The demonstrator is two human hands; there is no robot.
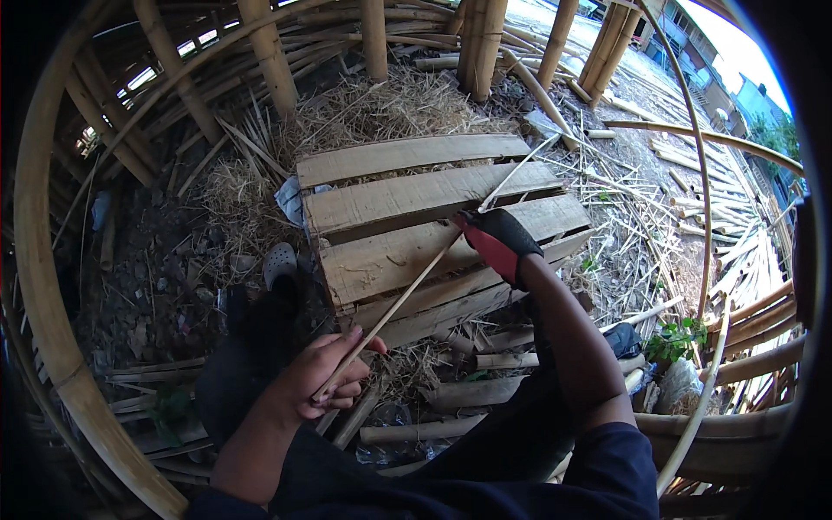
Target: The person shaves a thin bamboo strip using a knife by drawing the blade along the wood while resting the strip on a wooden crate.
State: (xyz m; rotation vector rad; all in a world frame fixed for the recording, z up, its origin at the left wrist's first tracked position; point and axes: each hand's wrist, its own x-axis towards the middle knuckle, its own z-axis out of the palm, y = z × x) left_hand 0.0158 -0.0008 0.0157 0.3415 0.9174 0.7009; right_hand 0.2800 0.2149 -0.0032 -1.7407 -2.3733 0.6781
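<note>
A thin bamboo strip point(407, 293) runs slantwise between my two hands. My left hand point(336, 371), bare, is closed round its near end, with the thumb along the strip. My right hand point(500, 243), in a red and black glove, grips the strip farther off, above a slatted wooden crate top point(368, 265). From the glove a pale, narrow length point(518, 176) sticks out to the upper right. Whether it is the same strip carrying on or another piece, I cannot tell, because the fingers hide the join.
Dry straw shavings point(373, 113) lie beyond the crate. Upright bamboo poles point(479, 52) stand behind. Split bamboo pieces point(719, 208) cover the ground at right. A curved bamboo pole point(52, 286) frames the left side. A grey clog point(279, 262) is beside the crate.
</note>
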